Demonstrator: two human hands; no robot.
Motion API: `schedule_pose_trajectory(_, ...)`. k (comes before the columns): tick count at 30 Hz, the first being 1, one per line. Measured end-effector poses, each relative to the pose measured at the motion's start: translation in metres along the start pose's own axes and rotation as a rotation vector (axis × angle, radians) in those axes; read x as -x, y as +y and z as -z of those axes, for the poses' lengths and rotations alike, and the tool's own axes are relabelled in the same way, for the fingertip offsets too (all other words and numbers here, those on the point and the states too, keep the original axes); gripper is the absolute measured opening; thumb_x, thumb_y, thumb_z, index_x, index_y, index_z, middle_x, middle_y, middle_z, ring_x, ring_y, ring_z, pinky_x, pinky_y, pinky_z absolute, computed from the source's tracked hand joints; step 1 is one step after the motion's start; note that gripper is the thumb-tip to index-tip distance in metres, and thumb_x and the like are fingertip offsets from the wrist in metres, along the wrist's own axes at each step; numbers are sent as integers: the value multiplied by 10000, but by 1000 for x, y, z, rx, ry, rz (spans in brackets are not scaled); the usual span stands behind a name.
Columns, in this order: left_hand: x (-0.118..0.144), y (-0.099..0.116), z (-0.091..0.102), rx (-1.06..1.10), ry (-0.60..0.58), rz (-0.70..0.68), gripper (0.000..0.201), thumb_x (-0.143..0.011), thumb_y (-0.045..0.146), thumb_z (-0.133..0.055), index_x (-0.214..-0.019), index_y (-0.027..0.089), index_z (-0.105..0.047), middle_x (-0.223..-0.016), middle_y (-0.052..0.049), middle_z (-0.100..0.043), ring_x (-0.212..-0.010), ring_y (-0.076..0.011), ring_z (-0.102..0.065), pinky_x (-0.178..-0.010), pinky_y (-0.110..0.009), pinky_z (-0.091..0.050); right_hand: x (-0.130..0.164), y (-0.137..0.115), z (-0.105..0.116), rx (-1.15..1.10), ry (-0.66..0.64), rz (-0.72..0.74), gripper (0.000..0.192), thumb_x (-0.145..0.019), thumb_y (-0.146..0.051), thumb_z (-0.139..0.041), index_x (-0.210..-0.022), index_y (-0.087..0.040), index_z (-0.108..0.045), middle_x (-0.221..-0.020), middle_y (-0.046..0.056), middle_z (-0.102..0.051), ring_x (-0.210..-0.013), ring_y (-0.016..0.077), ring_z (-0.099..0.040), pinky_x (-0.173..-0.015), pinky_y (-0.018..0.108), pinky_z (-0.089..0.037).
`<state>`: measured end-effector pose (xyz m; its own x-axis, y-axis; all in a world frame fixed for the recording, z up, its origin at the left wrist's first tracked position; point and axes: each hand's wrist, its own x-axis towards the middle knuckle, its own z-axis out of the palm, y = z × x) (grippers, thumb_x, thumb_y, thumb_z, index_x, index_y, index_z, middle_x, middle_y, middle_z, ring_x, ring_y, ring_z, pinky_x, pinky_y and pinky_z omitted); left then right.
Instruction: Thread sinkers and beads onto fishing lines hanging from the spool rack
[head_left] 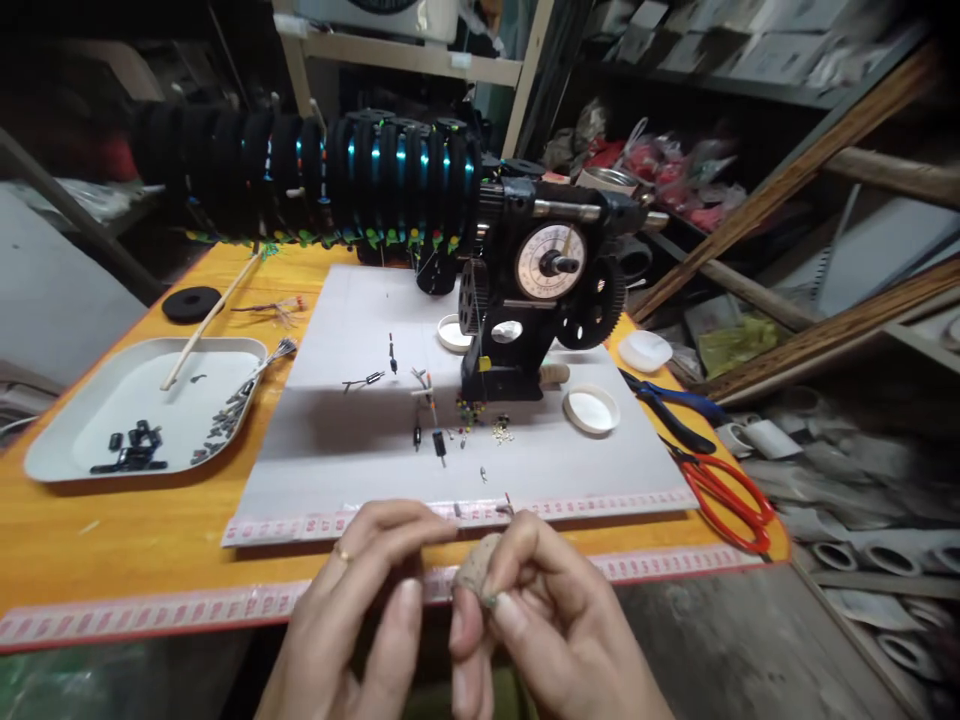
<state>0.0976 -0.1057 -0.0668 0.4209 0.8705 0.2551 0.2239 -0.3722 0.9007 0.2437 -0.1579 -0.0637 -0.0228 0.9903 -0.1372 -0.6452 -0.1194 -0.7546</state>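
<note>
My left hand (367,600), with a ring on one finger, is held at the table's front edge, its fingers stretched and its thumb apart. Close beside it, my right hand (555,620) is closed in a pinch between thumb and index finger. A tiny greenish thing (490,601) shows at the pinch, too small to name. Against the fingertips is a beige, rough-textured piece (476,562), partly hidden; I cannot tell what it is. Just beyond lie a grey board (337,460) edged with pink measuring tape (322,524) and a small wire-like piece (507,505).
A black geared machine (525,330) with a dial and a long roller of float-like pieces spans the back. At left stands a white tray (67,410) with black cylinders. Red-handled scissors (731,505) and blue-handled pliers (690,400) lie right; a small white dish (592,410) rests on the board.
</note>
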Motion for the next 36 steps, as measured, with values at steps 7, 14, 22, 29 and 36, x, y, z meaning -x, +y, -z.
schedule_pose_trajectory(7,-33,19,-8,927,-318,434,271,-931,480,-588,-841,264,-723,-558,55,-480,-382,-62,-480,-406,-189,-459,7,-3,0,85,46,-90,385,-862,-493,-738,-830,-191,-502,-659,-43,-650,-428,19,-533,-479,146,-424)
schedule_pose_trajectory(14,-41,21,-18,996,-72,477,238,-897,367,-681,-716,212,-695,-483,89,-264,-480,-76,-196,-458,-163,-237,9,-9,-5,192,76,-199,544,-744,-630,-778,-752,-181,-473,-600,-43,-583,-465,29,-497,-486,158,-401)
schedule_pose_trajectory(22,-14,23,-16,992,-58,643,266,-782,459,-782,-827,197,-790,-760,-52,-726,-488,-90,-506,-494,-225,-479,8,-4,6,176,27,-187,494,-811,-601,-740,-802,-188,-468,-630,-46,-573,-454,21,-494,-506,157,-460)
schedule_pose_trajectory(29,-9,25,-16,964,18,651,268,-736,436,-830,-680,206,-705,-469,64,-451,-442,-45,-393,-463,-142,-341,10,-1,15,516,-42,-102,305,-882,-451,-668,-795,-166,-603,-665,7,-615,-471,64,-543,-475,164,-463)
schedule_pose_trajectory(36,-16,26,-20,1125,-138,679,215,-817,407,-767,-733,220,-705,-479,92,-275,-451,-49,-150,-437,-163,-141,7,-6,22,795,-367,545,233,-998,-205,-466,-819,-186,-614,-854,66,-681,-770,128,-647,-722,206,-530)
